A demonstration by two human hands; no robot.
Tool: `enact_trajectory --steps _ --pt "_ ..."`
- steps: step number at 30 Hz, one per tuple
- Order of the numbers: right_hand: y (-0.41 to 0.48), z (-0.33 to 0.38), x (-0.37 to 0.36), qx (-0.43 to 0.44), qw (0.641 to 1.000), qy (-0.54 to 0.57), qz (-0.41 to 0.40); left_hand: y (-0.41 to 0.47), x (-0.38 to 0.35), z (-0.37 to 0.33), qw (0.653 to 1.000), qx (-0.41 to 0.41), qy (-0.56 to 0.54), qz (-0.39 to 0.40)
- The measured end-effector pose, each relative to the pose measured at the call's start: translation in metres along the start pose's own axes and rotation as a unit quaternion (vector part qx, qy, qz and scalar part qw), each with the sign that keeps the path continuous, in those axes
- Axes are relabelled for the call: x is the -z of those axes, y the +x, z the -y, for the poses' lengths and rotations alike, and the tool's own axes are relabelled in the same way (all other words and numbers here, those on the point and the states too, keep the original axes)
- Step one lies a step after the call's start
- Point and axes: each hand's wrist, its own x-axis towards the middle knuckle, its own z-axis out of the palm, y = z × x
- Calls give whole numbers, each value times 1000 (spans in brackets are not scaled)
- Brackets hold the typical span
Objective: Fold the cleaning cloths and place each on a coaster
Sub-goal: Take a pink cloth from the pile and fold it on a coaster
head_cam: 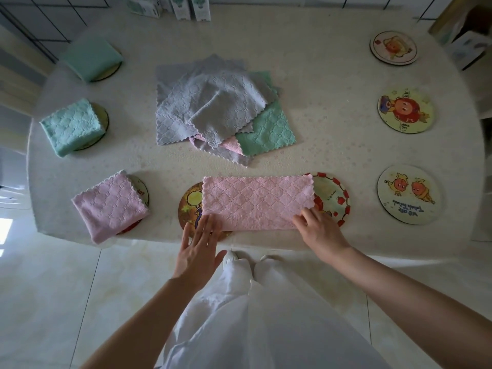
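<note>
With left hand (199, 249) flat and right hand (316, 225) pinching the pink cloth (257, 202) at the tabletop's (332, 145) near edge, uneven pulling may skew the fold.

the right hand (320, 230) pinches the near right corner of a long folded pink cloth (257, 202); the left hand (198, 251) presses flat on its other near corner. under the cloth lie two coasters (331, 198). beyond the grip sits a pile of cloths (218, 107).

A cream, speckled bench (292, 75) fills the middle of the frame. Pale cartons (183, 6) stand at its top edge, and boxes (466, 46) sit at upper right. Below lie glossy floor tiles (53, 288), white shoes (231, 258) and a white garment (253, 328).
</note>
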Motion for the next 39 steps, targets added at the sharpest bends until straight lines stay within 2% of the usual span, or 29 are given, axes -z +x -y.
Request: enact_trajectory --steps 7,10,16,20,25,29,31,34,39 --pt "7 -8 -4 18 1000 -15 -15 8 2 -16 999 26 -25 -39" --pt "12 -14 -1 22 1000 10 -6 20 13 -37 997 43 -53 -32" --pt "4 -18 24 36 987 146 -60 54 32 -98 994 -41 -100 -11" --pt "-5 -16 45 32 973 222 -55 69 35 -120 990 -70 -113 -42" --pt "-14 -12 71 22 949 314 7 72 27 -120 970 -89 -205 -97" --pt "-5 -23 78 -18 932 362 17 57 25 -119 949 -119 -281 -79" --pt "6 -27 77 -28 918 389 77 47 19 -115 943 -113 -306 -73" --pt "27 -25 78 -26 884 437 163 31 15 -105 936 -62 -336 -87" --pt "63 -18 70 54 885 363 287 12 24 -96 921 -17 -378 -95"
